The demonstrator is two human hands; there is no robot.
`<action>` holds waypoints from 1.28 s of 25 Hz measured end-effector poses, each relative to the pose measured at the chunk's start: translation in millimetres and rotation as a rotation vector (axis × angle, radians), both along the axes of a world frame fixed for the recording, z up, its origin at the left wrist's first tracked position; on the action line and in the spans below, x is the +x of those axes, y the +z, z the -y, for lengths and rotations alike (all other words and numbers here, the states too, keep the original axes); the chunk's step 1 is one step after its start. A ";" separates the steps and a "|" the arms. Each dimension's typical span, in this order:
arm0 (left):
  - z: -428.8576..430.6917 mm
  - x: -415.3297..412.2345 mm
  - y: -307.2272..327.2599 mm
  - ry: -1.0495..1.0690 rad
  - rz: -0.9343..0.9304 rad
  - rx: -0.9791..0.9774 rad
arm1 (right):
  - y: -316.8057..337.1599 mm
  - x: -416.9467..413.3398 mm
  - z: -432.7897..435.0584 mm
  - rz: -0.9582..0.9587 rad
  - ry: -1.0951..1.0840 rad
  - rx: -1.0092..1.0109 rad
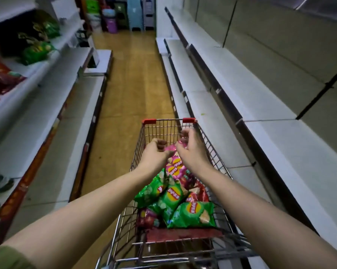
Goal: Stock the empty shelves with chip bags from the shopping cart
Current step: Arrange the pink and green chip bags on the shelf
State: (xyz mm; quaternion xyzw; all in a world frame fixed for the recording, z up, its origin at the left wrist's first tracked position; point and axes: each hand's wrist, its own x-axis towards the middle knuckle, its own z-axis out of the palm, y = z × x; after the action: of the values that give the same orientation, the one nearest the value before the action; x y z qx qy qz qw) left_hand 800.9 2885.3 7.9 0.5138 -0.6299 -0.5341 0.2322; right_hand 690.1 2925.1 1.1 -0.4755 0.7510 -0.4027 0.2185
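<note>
Head-camera view down a narrow shop aisle. I have both bare arms stretched out over a wire shopping cart (144,136), which stands in the aisle close against the right-hand shelving so the stock is near where it belongs.

The cart holds a heap of chip bags. Green chip bags (192,212) lie nearest me, with red ones half buried under them. A pink chip bag (174,166) sits on top of the heap toward the far end, standing up between my hands.

My right hand (192,150) is above that bag with its fingers (185,133) curled in toward the thumb. It appears to pinch the bag's upper edge, a light hold that would suit a puffy bag. My left hand (156,152), a ring on one finger, is curled the same way just beside the bag's other corner. Blur keeps me from telling whether it grips the bag or only nears it.

The empty shelves (260,105) run along my right, bare and white, waiting for this stock. Across the wooden floor (132,78), the left shelves (53,105) already carry a few green and red bags.
</note>
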 end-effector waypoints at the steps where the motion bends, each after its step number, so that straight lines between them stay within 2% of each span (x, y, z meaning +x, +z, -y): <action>1: 3.4 1.3 -14.7 0.033 0.008 0.036 | -20.1 -1.6 8.5 0.023 0.011 0.045; 4: 10.1 9.0 -60.9 0.167 0.062 0.148 | -80.8 -4.6 30.1 0.077 0.060 0.187; 7: 6.4 18.6 -104.6 0.280 0.124 0.264 | -141.6 -2.1 44.4 0.049 0.147 0.368; 9: 2.6 22.6 -128.7 0.326 0.137 0.325 | -180.2 4.5 53.1 -0.028 0.285 0.471; 11: 1.0 27.3 -147.1 0.352 0.152 0.361 | -211.8 13.5 62.9 -0.253 0.510 0.582; 15: 1.6 36.0 -167.1 0.325 0.209 0.357 | -260.0 24.7 87.0 -0.879 0.888 0.713; 17: 0.7 41.7 -173.6 0.312 0.213 0.378 | -278.2 26.5 95.6 -1.048 0.927 0.729; 20: -2.6 46.6 -177.6 0.282 0.239 0.394 | -285.2 24.8 97.0 -1.161 0.913 0.699; 23: -0.7 49.2 -177.6 0.251 0.275 0.362 | -271.0 22.4 90.8 -1.149 0.942 0.620; 26: 4.0 45.7 -166.9 0.167 0.344 0.249 | -233.7 10.5 81.9 -1.128 0.952 0.510; 28: 7.1 42.3 -153.1 0.154 0.338 0.184 | -199.4 -1.9 75.1 -1.024 0.883 0.510; 30: 11.8 41.2 -139.2 0.209 0.319 0.147 | -163.8 -20.1 71.6 -0.712 0.741 0.604; 32: 17.4 37.0 -122.7 0.251 0.281 0.106 | -119.4 -44.5 66.1 -0.233 0.602 0.676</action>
State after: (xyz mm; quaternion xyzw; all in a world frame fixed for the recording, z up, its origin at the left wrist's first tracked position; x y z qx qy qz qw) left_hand 837.9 2867.9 -114.8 0.6693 -0.5581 -0.4565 0.1792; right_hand 645.6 2859.1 -118.3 -0.6163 0.6883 0.0019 0.3826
